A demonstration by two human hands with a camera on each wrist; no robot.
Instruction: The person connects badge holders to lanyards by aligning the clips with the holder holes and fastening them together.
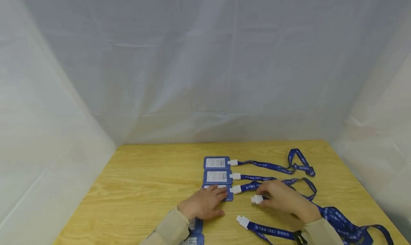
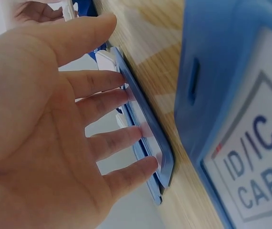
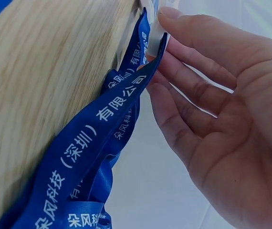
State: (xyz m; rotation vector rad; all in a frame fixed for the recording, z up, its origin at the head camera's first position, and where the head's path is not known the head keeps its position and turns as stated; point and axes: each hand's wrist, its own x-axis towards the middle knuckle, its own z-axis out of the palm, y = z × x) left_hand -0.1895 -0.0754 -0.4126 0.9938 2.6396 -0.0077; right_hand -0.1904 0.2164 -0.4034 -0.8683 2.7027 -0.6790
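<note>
My left hand [image 1: 205, 203] lies with its fingers extended, their tips touching the third blue badge holder [image 1: 229, 195] in a column. In the left wrist view those fingertips rest on the card face of that badge holder [image 2: 162, 148]. To the right, my right hand [image 1: 285, 199] pinches the white plastic clip [image 1: 257, 199] of a blue lanyard between thumb and fingers. The right wrist view shows its printed blue strap [image 3: 86, 133] trailing from the clip. Two badge holders farther back, a blue one [image 1: 217, 163] and another [image 1: 217, 176], have lanyards attached.
Another lanyard's white clip [image 1: 244, 221] lies nearer the front. A heap of blue lanyards [image 1: 340, 221] sits at the right. More badge holders [image 1: 196, 226] are partly hidden beside the left forearm. White sheeting [image 1: 205, 66] surrounds the wooden table [image 1: 144, 188].
</note>
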